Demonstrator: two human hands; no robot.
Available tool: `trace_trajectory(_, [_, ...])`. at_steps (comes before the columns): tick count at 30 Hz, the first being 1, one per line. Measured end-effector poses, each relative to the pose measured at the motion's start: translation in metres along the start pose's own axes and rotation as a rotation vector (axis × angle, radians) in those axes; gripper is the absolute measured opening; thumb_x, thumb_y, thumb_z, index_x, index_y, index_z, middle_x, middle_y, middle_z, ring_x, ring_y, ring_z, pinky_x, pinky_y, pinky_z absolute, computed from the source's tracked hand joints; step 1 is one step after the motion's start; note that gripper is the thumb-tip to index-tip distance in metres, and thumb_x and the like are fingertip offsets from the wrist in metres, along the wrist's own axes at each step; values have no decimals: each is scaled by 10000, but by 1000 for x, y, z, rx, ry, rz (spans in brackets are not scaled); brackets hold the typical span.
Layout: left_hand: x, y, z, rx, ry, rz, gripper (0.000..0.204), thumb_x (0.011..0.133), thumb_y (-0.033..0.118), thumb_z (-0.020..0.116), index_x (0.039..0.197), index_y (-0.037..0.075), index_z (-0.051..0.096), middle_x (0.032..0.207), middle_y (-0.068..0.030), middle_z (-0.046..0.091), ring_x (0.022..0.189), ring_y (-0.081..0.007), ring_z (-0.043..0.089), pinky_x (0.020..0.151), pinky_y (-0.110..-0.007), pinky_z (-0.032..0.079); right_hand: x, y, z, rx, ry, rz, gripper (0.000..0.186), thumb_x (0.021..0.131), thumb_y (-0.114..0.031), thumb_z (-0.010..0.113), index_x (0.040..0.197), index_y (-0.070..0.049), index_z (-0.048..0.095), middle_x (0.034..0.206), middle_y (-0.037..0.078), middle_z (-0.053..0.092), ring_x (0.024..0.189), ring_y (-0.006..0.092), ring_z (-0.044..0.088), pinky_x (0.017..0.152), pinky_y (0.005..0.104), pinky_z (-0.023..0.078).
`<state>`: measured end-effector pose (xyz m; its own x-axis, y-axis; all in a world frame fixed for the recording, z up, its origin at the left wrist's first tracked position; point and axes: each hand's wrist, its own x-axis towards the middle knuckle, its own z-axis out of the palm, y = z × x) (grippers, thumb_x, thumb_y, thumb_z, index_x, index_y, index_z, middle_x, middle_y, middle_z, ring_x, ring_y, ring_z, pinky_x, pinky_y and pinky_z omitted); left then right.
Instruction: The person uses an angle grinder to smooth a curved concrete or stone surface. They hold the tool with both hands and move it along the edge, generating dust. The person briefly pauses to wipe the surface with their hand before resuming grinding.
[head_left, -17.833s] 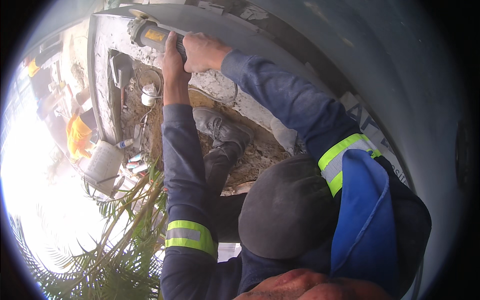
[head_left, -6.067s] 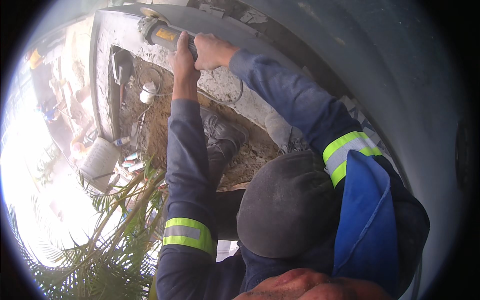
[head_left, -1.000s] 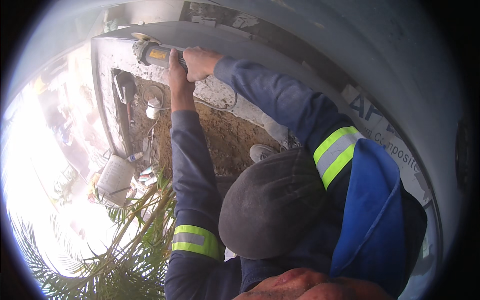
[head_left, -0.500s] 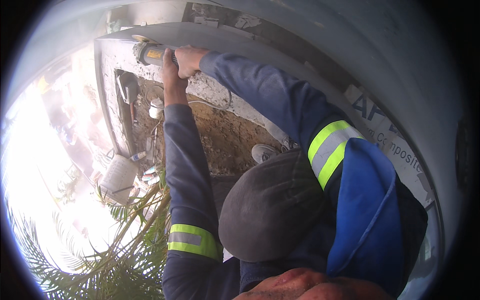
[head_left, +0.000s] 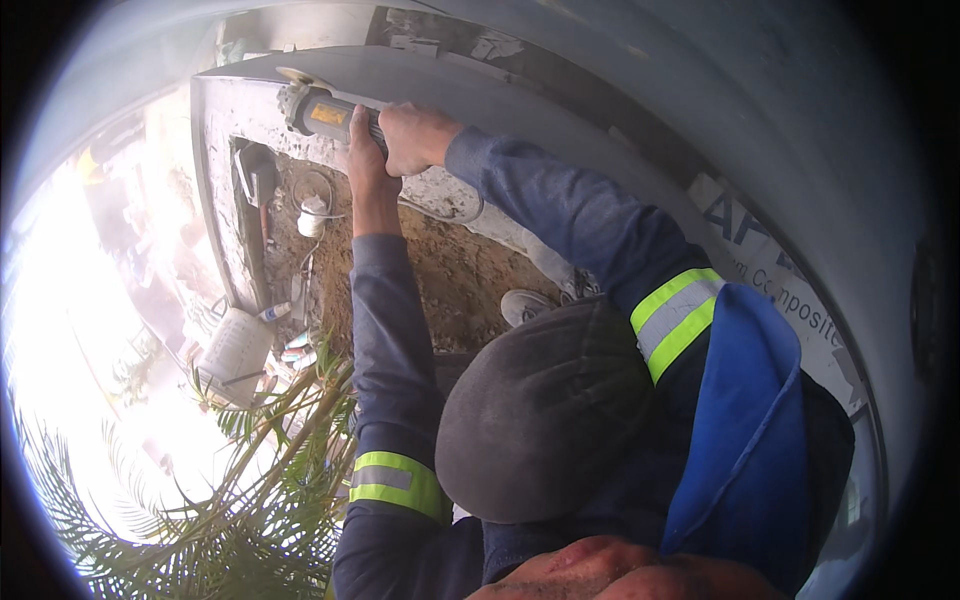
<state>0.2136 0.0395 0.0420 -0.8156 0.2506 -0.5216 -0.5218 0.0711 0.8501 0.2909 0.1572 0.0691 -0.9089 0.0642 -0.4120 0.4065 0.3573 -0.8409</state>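
Observation:
Both my hands are closed around a grey angle grinder (head_left: pixel 328 114) with a yellow label. My left hand (head_left: pixel 372 165) grips its body from the near side, thumb up along it. Just right of it, my right hand (head_left: pixel 416 139) wraps the rear end. The grinder's pale disc (head_left: pixel 300 76) points away from me, beside the edge where a smooth grey panel (head_left: pixel 440 82) meets a rough whitish ledge (head_left: pixel 250 112). Whether the disc touches that edge, I cannot tell. A thin cable (head_left: pixel 440 213) loops below my right hand.
Inside the ledge lies brown soil (head_left: pixel 450 265), with a white spool-like item (head_left: pixel 312 217) and a shoe (head_left: pixel 524 306). A white bucket (head_left: pixel 236 345) stands at left near palm fronds (head_left: pixel 230 510). A dark rounded cloth shape (head_left: pixel 540 415) fills the near middle. Glare washes out the left.
Both hands and the grinder have shifted right and slightly nearer, more of the tool's body shows, and the disc has moved a little right. The grip stays the same.

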Motion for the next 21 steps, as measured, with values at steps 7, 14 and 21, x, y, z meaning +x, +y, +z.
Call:
trace_trajectory(7, [13, 0, -6, -3, 7, 16, 452, 1030, 252, 654, 1302, -91, 541, 1117, -170, 685, 943, -258, 726, 783, -383, 625, 13, -2, -4, 45, -73, 46, 427, 746, -177, 778, 1114, 39, 747, 1157, 229, 741, 1109, 354, 725, 948, 447, 583])
trace_trajectory(14, [27, -1, -10, 26, 45, 19, 529, 1019, 279, 672, 1280, -157, 525, 1145, -210, 675, 954, -274, 728, 790, -397, 628, 28, 1, 2, 41, -24, -11, 397, 739, -152, 779, 1027, 114, 717, 1027, 269, 753, 979, 382, 756, 842, 454, 608])
trace_trajectory(21, [41, 2, -12, 107, 101, -50, 465, 1059, 379, 591, 1249, -44, 587, 1092, -138, 688, 968, -248, 707, 829, -388, 586, 51, 1, 6, 22, -80, 20, 395, 756, -177, 763, 1073, 58, 750, 1087, 222, 761, 1061, 345, 741, 919, 445, 585])
